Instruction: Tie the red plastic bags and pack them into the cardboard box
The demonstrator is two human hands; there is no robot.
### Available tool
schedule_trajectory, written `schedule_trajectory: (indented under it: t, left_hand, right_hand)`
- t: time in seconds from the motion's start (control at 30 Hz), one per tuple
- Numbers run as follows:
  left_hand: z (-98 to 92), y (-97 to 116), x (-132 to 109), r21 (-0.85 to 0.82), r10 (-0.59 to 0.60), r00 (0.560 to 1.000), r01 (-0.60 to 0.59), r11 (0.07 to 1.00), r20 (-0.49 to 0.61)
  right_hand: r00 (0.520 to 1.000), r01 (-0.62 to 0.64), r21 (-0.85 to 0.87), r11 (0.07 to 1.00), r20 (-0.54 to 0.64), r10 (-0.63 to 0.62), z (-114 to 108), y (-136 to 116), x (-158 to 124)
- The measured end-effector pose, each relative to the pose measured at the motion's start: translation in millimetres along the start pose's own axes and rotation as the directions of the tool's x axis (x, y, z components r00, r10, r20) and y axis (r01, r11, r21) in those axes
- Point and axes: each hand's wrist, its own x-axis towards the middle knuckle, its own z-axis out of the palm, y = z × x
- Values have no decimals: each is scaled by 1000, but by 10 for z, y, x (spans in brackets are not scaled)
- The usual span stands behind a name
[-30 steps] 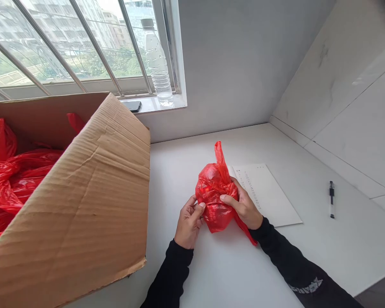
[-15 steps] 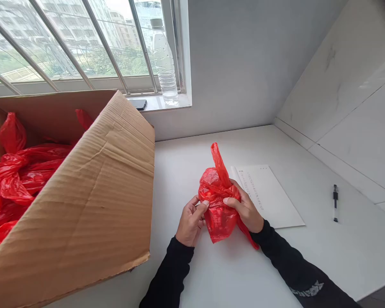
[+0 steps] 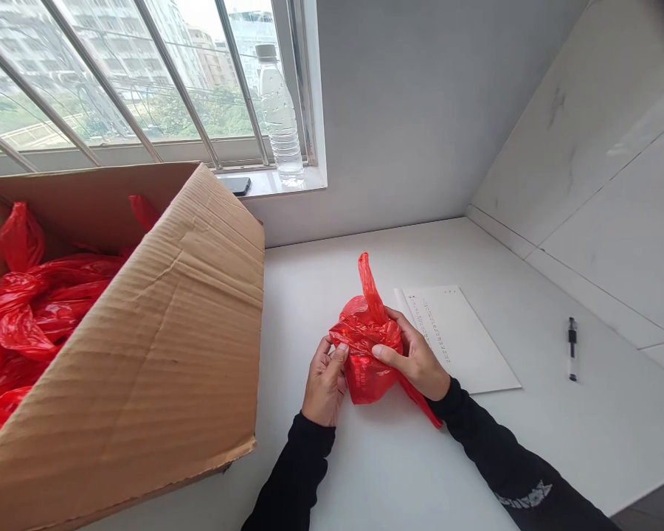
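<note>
Between both hands is a crumpled red plastic bag, held above the white table. One twisted handle of it sticks up and another trails down past my right wrist. My left hand pinches the bag's left edge between thumb and fingers. Wrapped round its right side is my right hand, the thumb lying across the front. Something bulky seems to be inside, but the red plastic hides what it is. Just behind my right hand lies an open notebook with handwritten lines on its page.
A large cardboard box on the left holds several red plastic bags. A black-capped pen lies to the right. On the windowsill stand a clear bottle and a dark phone-like object. Walls border the white table.
The bag has shifted slightly left and its lower part has folded up a little. Both hands keep hold of it. The camera view has moved slightly.
</note>
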Motion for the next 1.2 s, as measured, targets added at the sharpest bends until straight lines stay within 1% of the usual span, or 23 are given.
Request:
schedule_trajectory:
  t: [0.1, 0.2, 0.33, 0.47, 0.6, 0.87, 1.07, 1.2]
  left_hand:
    - [4, 6, 13, -1, -2, 1000, 2, 1000, -31]
    - [-6, 16, 14, 23, -34, 998, 36, 999, -53]
    - [-21, 28, -4, 79, -75, 997, 77, 994, -23]
    - [-28, 22, -6, 101, -60, 998, 61, 993, -15]
    - [-40, -7, 10, 87, -58, 998, 58, 995, 3]
    - [-62, -42, 21, 121, -38, 999, 41, 992, -26]
    - [-23, 9, -22, 107, -81, 997, 80, 991, 6]
    - [-30, 3, -12, 123, -94, 995, 96, 988, -20]
  right_hand:
    - [1000, 5, 11, 1000, -4, -5, 18, 0, 6]
    - [999, 13, 23, 1000, -36, -12, 38, 0, 10]
    - [997, -10, 51, 999, -73, 14, 44, 10, 8]
    - [998, -21, 54, 998, -64, 25, 33, 1, 1]
    - [998, -11, 31, 999, -56, 13, 24, -26, -3]
    - [998, -7, 24, 1000, -61, 8, 45, -31, -15]
    - [996, -29, 34, 999, -88, 32, 41, -33, -11]
    - [994, -22, 28, 999, -108, 25, 41, -15, -5]
